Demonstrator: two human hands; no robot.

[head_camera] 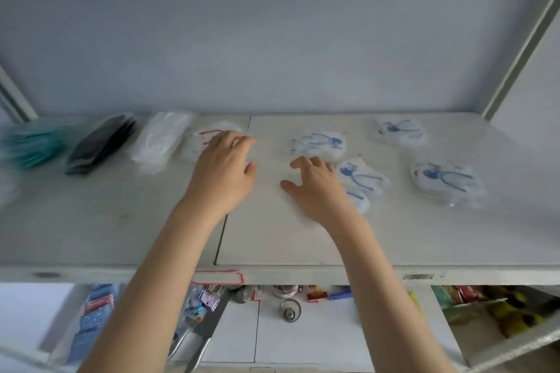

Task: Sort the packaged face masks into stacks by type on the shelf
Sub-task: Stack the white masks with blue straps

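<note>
On the white shelf point(121, 221) lie packaged masks. At the left sit a teal stack point(33, 142), a black stack point(100, 142) and a white stack point(160, 139). A packet with red print point(206, 138) lies beside them; my left hand point(224, 169) hovers over its right part, fingers spread, holding nothing. Several blue-printed packets lie to the right, one point(318, 142) near the middle, one point(400, 129) at the back, one point(445, 180) further right. My right hand point(315, 188) is open, its fingers near the middle packet, and it partly covers another blue packet point(360, 179).
The shelf's back wall is pale blue, with metal uprights at both sides point(515, 54). A lower shelf holds small goods: blue packs point(94, 321), tools point(200, 339), a round metal piece point(290, 310) and a box of colourful items point(497, 309).
</note>
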